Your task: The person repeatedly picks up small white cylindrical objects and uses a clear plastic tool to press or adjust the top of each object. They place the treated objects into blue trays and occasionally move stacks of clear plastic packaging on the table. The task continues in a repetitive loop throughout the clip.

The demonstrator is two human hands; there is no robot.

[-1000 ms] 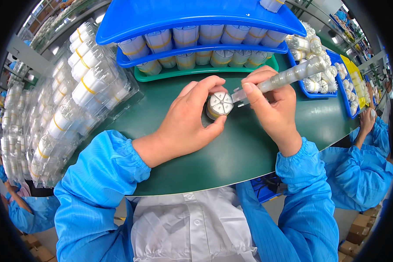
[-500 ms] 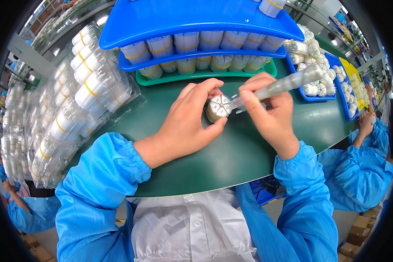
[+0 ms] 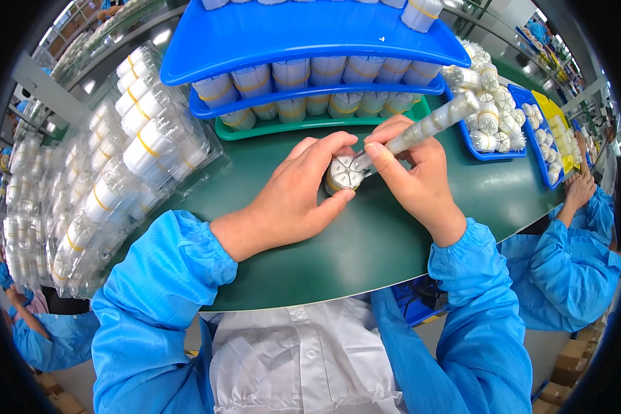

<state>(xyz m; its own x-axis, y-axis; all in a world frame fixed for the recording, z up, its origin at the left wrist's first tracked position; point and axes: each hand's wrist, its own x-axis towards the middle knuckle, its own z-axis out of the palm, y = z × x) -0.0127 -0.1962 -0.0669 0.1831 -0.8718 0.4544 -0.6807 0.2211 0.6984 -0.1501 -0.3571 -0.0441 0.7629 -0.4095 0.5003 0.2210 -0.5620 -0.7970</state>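
My left hand (image 3: 290, 190) is curved around a short white cylinder (image 3: 344, 174), fingers on its far side and thumb on its near side. Its top is split into wedge-shaped segments, and a yellowish band circles its side. In my right hand (image 3: 421, 181) is a long tool with a thick whitish, translucent wrapped handle (image 3: 440, 123), pinched between thumb and fingers. The handle slants up to the right. The thin tip reaches the right edge of the cylinder's top; exact contact there is partly hidden by my fingers.
Stacked blue trays (image 3: 310, 34) and a green tray (image 3: 290, 127) hold banded white cylinders at the back. Clear plastic packs of cylinders (image 3: 107, 190) pile up on the left. Blue bins (image 3: 493, 156) of white parts and a yellow tray (image 3: 553, 114) stand right, near a co-worker's hand (image 3: 581, 190).
My right hand has moved a little left, bringing the tool's tip in over the cylinder's top. The tool's handle has shifted left too. My left hand keeps its hold.
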